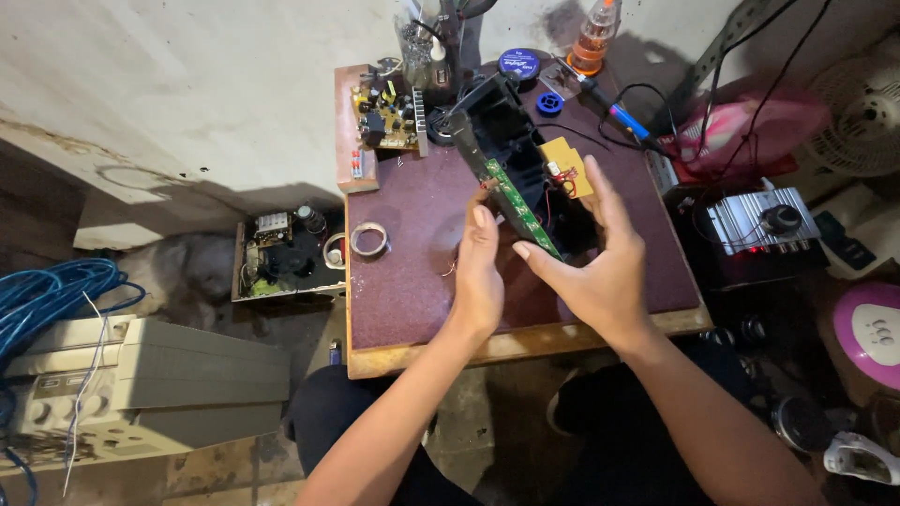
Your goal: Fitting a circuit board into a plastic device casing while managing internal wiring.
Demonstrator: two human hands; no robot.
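Note:
A black plastic device housing (511, 141) with a long green circuit board (521, 210) along its edge is held up over a small maroon-topped table (412, 281). My right hand (595, 272) grips the housing from the right and underneath. My left hand (478, 272) is raised against the board's near end, fingers straight and touching it. A yellow part (566, 159) with red wires sits behind the housing.
On the table lie a coil of solder wire (370, 240), a yellow circuit board (386, 117), a blue soldering iron (619, 117), an orange bottle (594, 37) and a blue tin (518, 64). An open electronics chassis (281, 258), blue cable (47, 295) and a grey printer (141, 384) lie left; an amplifier (759, 220) stands right.

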